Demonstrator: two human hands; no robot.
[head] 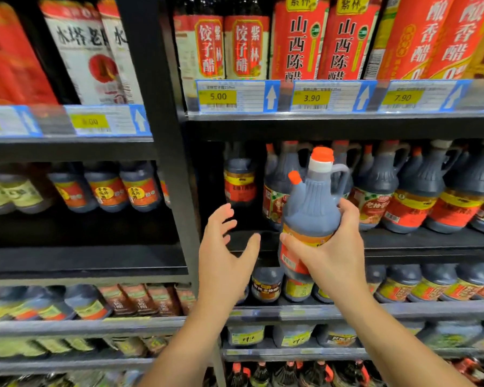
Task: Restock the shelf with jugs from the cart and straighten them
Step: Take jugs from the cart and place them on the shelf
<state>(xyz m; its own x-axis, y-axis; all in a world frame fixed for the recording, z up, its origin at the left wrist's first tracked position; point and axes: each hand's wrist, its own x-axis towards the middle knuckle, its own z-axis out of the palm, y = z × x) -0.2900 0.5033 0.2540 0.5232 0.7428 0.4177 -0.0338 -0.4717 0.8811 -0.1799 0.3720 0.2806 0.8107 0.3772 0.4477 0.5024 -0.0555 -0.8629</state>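
My right hand (330, 247) grips the jug (310, 208) round its lower body, thumb across the red and yellow label and fingers curled round the far side. The jug sits just right of the frame's centre, nearly upright, held in the air in front of the middle shelf (419, 240). It is full of dark liquid, with an orange cap on top, a smaller orange spout cap on its left and the handle turned to the right.

My left hand (224, 247) is open beside it, fingers spread, holding nothing (there is a clear gap between its thumb and the jug).

Behind the jug and out to the right edge of the frame, a row of like jugs (419, 191) stands on that shelf. At the shelf's left end a lone dark bottle (239, 180) stands well back, with bare board in front of it. Price tags (236, 96) line the shelf edge above.
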